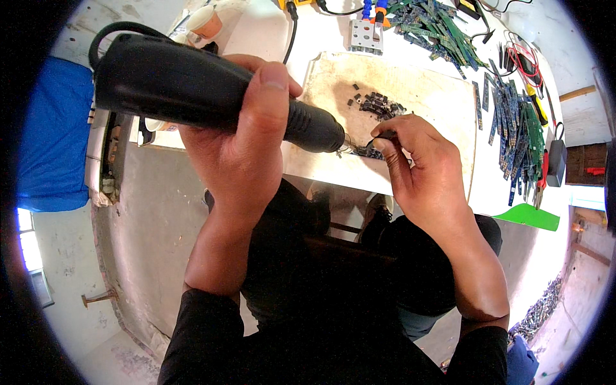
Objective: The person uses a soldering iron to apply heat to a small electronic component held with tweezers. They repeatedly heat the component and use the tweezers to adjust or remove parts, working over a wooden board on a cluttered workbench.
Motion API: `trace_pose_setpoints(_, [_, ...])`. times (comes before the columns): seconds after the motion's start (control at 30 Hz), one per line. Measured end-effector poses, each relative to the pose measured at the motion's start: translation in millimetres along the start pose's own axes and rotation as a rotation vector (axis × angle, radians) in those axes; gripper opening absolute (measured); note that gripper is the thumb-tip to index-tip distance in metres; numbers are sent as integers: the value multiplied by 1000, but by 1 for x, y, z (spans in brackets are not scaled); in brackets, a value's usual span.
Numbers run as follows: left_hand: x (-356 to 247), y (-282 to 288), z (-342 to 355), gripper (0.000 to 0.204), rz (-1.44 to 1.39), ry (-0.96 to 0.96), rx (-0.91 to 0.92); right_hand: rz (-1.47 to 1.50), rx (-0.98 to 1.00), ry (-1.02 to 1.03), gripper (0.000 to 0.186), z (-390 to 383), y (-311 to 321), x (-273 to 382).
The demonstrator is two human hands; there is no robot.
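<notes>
My left hand [247, 128] is closed round a black hot-air gun [173, 83], its nozzle pointing right and slightly down. Just past the nozzle, at the near edge of a stained board [327, 80], lies a dark circuit-board strip [367, 153], partly hidden by my fingers. Above that strip my right hand [423, 160] pinches a small dark tool [387, 135] between thumb and fingertips; most of it is covered, so its exact kind is unclear. A pile of small black components [382, 104] sits on the board beyond my right hand.
Green circuit-board strips [430, 29] are heaped at the far right, and more strips [513, 131] lie along the table's right side. Near them are red-handled pliers [544, 173] and a black adapter [556, 160]. A metal block [366, 36] and a paper cup [205, 23] stand at the back.
</notes>
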State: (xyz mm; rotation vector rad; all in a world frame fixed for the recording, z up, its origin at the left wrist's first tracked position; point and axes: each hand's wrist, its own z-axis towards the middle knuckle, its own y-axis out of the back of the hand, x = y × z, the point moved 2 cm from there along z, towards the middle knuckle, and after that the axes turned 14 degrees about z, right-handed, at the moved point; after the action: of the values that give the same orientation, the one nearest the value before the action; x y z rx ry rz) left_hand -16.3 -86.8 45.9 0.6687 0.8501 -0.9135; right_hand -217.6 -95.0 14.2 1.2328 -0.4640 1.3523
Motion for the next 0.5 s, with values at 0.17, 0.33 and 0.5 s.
trace_pose_setpoints(0.17, [7,3,2,5,-125,-12,11,-2,4,10,10,1,0,1])
trace_pose_setpoints(0.33, [9,2,1,5,-116,-11,12,-24,15,8,11,1,0,0])
trace_pose_setpoints(0.5, [7,1,0,7,-137,-4,-2,-18,7,24,11,0,0,-1])
